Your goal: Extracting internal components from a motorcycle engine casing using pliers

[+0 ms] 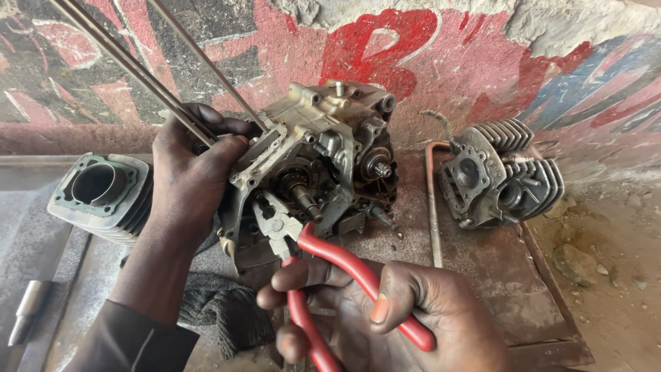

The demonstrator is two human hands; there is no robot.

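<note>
I see the engine crankcase standing upright on the rusty metal tray, and I place everything else from it. My left hand wraps its upper left edge, fingers closed around the casing beside the long metal studs that rise up and to the left from it. My right hand, just below the crankcase, is closed on the red handles of a pair of pliers. The handles are spread apart, and the steel nose is pushed into the crankcase's open lower left cavity, close to the geared shaft; I cannot tell whether the nose bites anything. Left of the crankcase, past my left wrist, a finned cylinder barrel lies on its side, its bore facing me. Right of the crankcase, well apart, sits a finned cylinder head. A dark rag lies bunched under the crankcase's lower left corner.
</note>
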